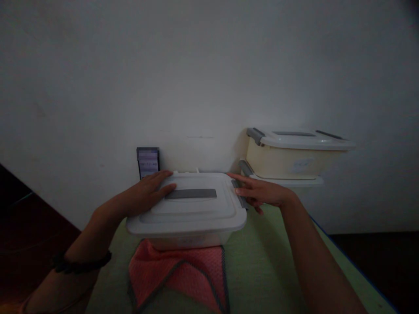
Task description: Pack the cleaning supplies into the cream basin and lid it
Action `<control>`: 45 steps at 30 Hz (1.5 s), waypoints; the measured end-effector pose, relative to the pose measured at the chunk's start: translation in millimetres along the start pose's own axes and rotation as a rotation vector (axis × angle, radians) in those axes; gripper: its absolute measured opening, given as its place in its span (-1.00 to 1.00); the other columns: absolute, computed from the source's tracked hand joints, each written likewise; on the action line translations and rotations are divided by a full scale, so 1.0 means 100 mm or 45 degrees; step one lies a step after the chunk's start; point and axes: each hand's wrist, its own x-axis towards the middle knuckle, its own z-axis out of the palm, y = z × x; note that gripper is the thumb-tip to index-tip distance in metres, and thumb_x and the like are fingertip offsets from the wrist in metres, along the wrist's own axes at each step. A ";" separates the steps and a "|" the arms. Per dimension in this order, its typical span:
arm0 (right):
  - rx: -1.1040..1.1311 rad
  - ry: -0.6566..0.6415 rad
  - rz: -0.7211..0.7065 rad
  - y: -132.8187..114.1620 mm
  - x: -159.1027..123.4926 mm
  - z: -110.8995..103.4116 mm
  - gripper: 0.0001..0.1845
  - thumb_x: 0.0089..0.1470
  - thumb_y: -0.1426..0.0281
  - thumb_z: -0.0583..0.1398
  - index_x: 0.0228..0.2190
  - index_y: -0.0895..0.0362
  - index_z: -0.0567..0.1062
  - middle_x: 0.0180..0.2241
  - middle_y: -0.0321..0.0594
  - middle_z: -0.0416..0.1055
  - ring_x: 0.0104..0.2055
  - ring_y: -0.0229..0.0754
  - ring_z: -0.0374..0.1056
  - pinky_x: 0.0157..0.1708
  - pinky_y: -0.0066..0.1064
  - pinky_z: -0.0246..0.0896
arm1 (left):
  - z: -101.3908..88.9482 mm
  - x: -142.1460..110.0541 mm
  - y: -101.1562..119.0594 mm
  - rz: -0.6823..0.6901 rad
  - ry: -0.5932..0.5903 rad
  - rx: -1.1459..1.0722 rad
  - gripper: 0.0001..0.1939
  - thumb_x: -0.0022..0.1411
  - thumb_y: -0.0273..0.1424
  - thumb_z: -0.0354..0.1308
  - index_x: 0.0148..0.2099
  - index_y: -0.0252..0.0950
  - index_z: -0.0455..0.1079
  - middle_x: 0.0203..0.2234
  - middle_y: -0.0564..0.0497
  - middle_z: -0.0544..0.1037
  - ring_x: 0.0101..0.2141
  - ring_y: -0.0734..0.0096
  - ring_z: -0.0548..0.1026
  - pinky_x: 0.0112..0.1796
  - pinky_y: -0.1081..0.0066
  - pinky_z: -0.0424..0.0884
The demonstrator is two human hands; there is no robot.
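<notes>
A storage box with a white lid (pixel 196 218) and a grey handle strip stands on the table in front of me. My left hand (pixel 149 194) lies on the lid's left side, fingers stretched out over its top. At the right edge of the lid, my right hand (pixel 258 192) touches the grey latch (pixel 240 195), its index finger extended along the rim and the other fingers partly curled below. A pink cloth (pixel 183 270) with dark edging is spread under the front of the box.
Two more lidded boxes are stacked at the back right: an upper cream box (pixel 284 159) and a lower box (pixel 291 181). A phone (pixel 149 161) leans against the white wall behind my left hand. The green tabletop (pixel 258 261) has a blue edge on the right.
</notes>
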 end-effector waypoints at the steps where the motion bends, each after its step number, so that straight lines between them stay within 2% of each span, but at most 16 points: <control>1: -0.003 0.002 0.002 -0.01 0.00 0.00 -0.18 0.12 0.20 0.12 0.26 0.00 -0.19 -0.69 -0.53 -0.01 -0.69 -0.42 0.01 -0.73 -0.62 0.11 | 0.01 0.00 -0.01 0.001 0.006 0.000 -0.25 0.21 -0.05 -0.30 0.26 -0.50 0.04 0.21 -0.23 0.16 0.19 0.12 0.15 0.15 0.15 0.07; 5: -0.031 0.012 0.012 -0.02 0.00 0.02 -0.18 0.12 0.18 0.12 0.26 0.00 -0.19 -0.68 -0.52 0.01 -0.68 -0.41 0.04 -0.73 -0.61 0.13 | 0.03 0.02 -0.05 0.018 0.026 0.022 -0.27 0.21 -0.03 -0.30 0.26 -0.42 0.05 0.21 -0.18 0.18 0.18 0.14 0.17 0.14 0.16 0.08; 12: -0.080 0.048 -0.026 -0.01 0.05 0.08 -0.13 0.09 0.11 0.13 0.26 0.02 -0.20 -0.65 -0.49 0.09 -0.67 -0.40 0.10 -0.73 -0.61 0.11 | 0.00 0.01 -0.02 0.000 -0.001 0.012 -0.25 0.21 -0.05 -0.30 0.26 -0.50 0.04 0.21 -0.22 0.17 0.19 0.13 0.15 0.15 0.18 0.06; 27: -0.179 0.067 -0.075 0.02 0.05 0.05 -0.15 0.10 0.07 0.10 0.26 0.05 -0.17 -0.60 -0.44 0.18 -0.65 -0.40 0.16 -0.70 -0.59 0.11 | 0.02 0.02 -0.04 0.016 0.007 0.001 -0.27 0.22 -0.04 -0.29 0.25 -0.47 0.05 0.21 -0.21 0.17 0.19 0.14 0.15 0.16 0.18 0.05; 32: -0.297 0.112 -0.054 -0.01 0.04 0.05 -0.18 0.09 0.05 0.09 0.26 0.03 -0.10 -0.54 -0.40 0.21 -0.65 -0.41 0.16 -0.70 -0.57 0.11 | -0.02 0.00 0.01 0.003 -0.007 0.014 -0.26 0.21 -0.06 -0.31 0.25 -0.51 0.04 0.21 -0.23 0.16 0.19 0.14 0.15 0.15 0.18 0.06; 36: -0.341 0.140 -0.065 -0.05 0.02 0.07 -0.22 0.10 0.06 0.08 0.25 0.03 -0.06 -0.56 -0.41 0.19 -0.66 -0.41 0.13 -0.73 -0.58 0.08 | 0.00 0.01 -0.02 0.009 -0.006 0.017 -0.25 0.21 -0.05 -0.31 0.26 -0.51 0.04 0.21 -0.22 0.17 0.19 0.14 0.14 0.15 0.20 0.06; 41: -0.417 0.178 -0.075 -0.10 -0.01 0.09 -0.25 0.11 0.09 0.08 0.24 0.09 0.01 -0.59 -0.41 0.21 -0.68 -0.40 0.11 -0.73 -0.57 0.02 | 0.04 0.02 -0.08 0.030 0.037 0.015 -0.29 0.23 -0.04 -0.28 0.26 -0.42 0.07 0.20 -0.18 0.20 0.17 0.12 0.19 0.14 0.16 0.09; 45: -0.484 0.204 -0.088 -0.15 -0.03 0.12 -0.39 0.14 0.16 0.07 0.17 0.12 0.18 -0.60 -0.40 0.23 -0.69 -0.42 0.07 -0.71 -0.56 -0.02 | 0.04 0.02 -0.09 0.028 0.048 0.029 -0.31 0.24 -0.05 -0.27 0.25 -0.40 0.08 0.20 -0.18 0.21 0.17 0.13 0.19 0.14 0.16 0.10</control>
